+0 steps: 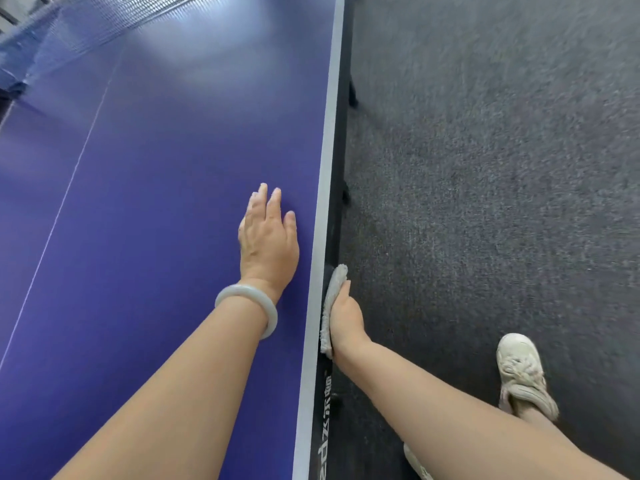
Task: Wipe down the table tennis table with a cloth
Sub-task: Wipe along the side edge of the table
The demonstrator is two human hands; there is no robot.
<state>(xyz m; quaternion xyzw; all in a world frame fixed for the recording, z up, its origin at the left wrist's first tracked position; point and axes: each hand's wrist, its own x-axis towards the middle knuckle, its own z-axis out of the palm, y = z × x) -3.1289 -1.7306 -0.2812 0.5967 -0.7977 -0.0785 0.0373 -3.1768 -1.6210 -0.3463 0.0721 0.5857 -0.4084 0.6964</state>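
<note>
Now my left hand (268,242) lies flat, fingers straight, near the table (156,202)'s right edge. My right hand (346,320) grips the cloth (333,289) against the table's side, above carpet (485,168).

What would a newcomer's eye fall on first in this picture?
The blue table fills the left half, with the left hand flat on it near its edge, a pale bangle on the wrist. Over that edge, the right hand presses a grey cloth against the table's dark side. A white shoe stands lower right on carpet.
</note>
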